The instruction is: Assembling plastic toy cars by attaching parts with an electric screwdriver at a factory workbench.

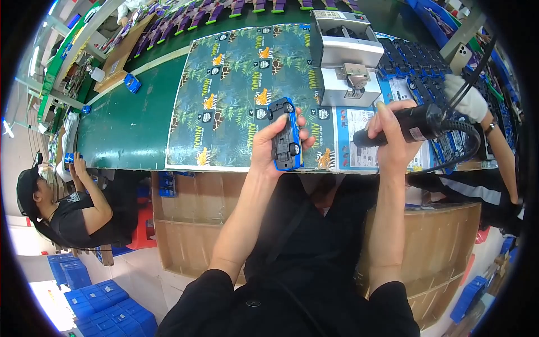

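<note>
Left hand (269, 147) — closed around a blue toy car (285, 135), thumb along the left flank, fingers wrapped over the right. Car turned underside up, dark chassis and black wheels showing; long axis running away from the body, almost upright in the view, far end tipped slightly left. Front or rear end not distinguishable. Held above the near edge of the green conveyor belt (129, 129), over a printed sheet (236, 90) of jungle-pattern cards.

Right hand (393, 140) — clenched on a black powered screwdriver (407, 126), barrel lying roughly level, tip pointing left toward the car but apart from it; black cable (466, 135) looping off the rear to the right.

Beyond the hands: grey bench fixture (345, 56) standing on the belt. To its right, blue trays (415, 64) filled with rows of dark parts, too small to identify. Far belt edge lined with purple items in a row (224, 11).

Near side: brown cardboard cartons (191, 224) under the belt edge, contents hidden. Stacked blue crates (112, 306) on the floor at lower left, contents not discernible.

Left: seated person in black cap (62, 208). Right: co-worker's white-gloved hand (469, 98).
</note>
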A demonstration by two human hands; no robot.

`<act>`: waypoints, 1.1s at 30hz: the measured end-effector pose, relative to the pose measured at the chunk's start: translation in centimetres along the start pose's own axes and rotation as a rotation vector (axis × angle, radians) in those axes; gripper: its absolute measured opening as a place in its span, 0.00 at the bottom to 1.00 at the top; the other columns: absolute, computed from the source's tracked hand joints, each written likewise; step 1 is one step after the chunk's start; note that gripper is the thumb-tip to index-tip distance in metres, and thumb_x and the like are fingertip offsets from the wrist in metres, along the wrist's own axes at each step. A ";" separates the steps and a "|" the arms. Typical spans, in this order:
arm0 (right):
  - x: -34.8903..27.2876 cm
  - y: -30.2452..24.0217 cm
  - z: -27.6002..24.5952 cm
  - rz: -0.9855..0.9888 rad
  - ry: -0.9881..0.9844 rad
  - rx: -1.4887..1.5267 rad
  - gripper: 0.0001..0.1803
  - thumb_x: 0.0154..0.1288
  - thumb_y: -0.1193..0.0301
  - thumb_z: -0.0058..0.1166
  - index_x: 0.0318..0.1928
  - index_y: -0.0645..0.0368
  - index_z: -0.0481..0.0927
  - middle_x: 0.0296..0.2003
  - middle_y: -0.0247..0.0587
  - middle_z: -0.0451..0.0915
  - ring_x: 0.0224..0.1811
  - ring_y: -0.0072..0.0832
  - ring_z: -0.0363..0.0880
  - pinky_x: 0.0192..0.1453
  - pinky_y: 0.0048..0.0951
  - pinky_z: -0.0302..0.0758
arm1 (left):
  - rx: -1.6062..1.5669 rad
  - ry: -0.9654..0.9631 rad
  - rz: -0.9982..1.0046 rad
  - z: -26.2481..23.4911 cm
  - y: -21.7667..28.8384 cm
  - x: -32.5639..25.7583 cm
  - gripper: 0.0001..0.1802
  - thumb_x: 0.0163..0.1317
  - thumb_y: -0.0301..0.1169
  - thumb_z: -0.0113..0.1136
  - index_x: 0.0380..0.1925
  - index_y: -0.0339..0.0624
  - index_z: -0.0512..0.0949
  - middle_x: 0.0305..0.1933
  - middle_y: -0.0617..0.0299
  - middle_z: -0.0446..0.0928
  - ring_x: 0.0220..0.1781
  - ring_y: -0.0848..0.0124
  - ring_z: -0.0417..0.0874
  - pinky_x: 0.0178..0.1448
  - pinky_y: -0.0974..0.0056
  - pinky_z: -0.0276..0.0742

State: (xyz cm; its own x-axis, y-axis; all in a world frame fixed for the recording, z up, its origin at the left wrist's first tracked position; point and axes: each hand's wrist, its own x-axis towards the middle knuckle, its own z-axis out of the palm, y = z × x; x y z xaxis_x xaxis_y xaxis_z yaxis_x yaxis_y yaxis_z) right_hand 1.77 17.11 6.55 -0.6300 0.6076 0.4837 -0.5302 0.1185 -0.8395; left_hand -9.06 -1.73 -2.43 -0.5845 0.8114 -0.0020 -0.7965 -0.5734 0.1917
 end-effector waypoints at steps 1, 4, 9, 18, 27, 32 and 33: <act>0.0 -0.1 -0.1 -0.001 -0.001 -0.007 0.07 0.63 0.77 0.59 0.35 0.64 0.72 0.18 0.37 0.71 0.17 0.24 0.71 0.26 0.26 0.70 | -0.030 -0.044 -0.007 0.1 0.0 0.1 0.25 0.64 0.33 0.61 0.58 0.33 0.68 0.46 0.53 0.74 0.43 0.61 0.78 0.58 0.48 0.81; 0.0 -0.1 -0.3 -0.005 0.008 -0.003 0.08 0.63 0.77 0.60 0.35 0.64 0.73 0.18 0.37 0.72 0.17 0.24 0.71 0.26 0.25 0.70 | -0.097 -0.065 0.006 0.6 -0.1 0.1 0.26 0.63 0.33 0.61 0.58 0.33 0.68 0.45 0.53 0.73 0.43 0.61 0.78 0.59 0.48 0.81; 0.1 0.2 -0.6 -0.007 0.037 0.074 0.10 0.60 0.76 0.66 0.33 0.63 0.75 0.19 0.37 0.76 0.18 0.22 0.76 0.24 0.21 0.72 | -0.152 -0.095 -0.016 0.5 -0.3 -0.1 0.27 0.62 0.32 0.60 0.58 0.33 0.67 0.46 0.53 0.72 0.46 0.61 0.76 0.61 0.48 0.80; 0.1 0.4 -0.8 -0.011 0.031 0.090 0.09 0.61 0.77 0.65 0.34 0.64 0.75 0.19 0.37 0.76 0.18 0.22 0.75 0.25 0.22 0.72 | -0.086 -0.012 0.002 0.4 -0.2 0.2 0.27 0.64 0.24 0.56 0.63 0.36 0.65 0.50 0.52 0.73 0.48 0.60 0.78 0.57 0.50 0.81; -0.1 0.1 -0.3 0.014 0.037 0.085 0.07 0.63 0.77 0.59 0.34 0.64 0.73 0.17 0.37 0.74 0.17 0.23 0.73 0.26 0.24 0.71 | 0.374 0.148 0.175 2.8 1.3 0.4 0.26 0.75 0.50 0.46 0.60 0.41 0.68 0.49 0.52 0.76 0.49 0.60 0.81 0.53 0.52 0.80; 0.0 0.2 -0.2 0.009 0.044 0.085 0.07 0.63 0.78 0.59 0.34 0.65 0.72 0.17 0.38 0.73 0.16 0.24 0.71 0.26 0.25 0.71 | 0.398 0.180 0.175 3.2 2.2 0.7 0.40 0.71 0.66 0.33 0.57 0.39 0.67 0.47 0.54 0.76 0.51 0.59 0.79 0.57 0.51 0.76; 0.1 0.2 0.0 0.008 0.050 0.088 0.07 0.63 0.78 0.59 0.35 0.65 0.72 0.17 0.38 0.72 0.16 0.24 0.71 0.26 0.25 0.71 | 0.401 0.162 0.163 3.1 2.4 0.6 0.36 0.72 0.62 0.39 0.57 0.39 0.67 0.48 0.54 0.76 0.52 0.61 0.79 0.58 0.53 0.76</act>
State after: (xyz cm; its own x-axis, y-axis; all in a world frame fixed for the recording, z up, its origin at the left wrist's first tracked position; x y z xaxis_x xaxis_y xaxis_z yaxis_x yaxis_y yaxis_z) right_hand 1.64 17.19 6.41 -0.6062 0.6473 0.4622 -0.5747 0.0452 -0.8171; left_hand -10.86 -2.25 1.06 -0.7393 0.6677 -0.0878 -0.5883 -0.5768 0.5668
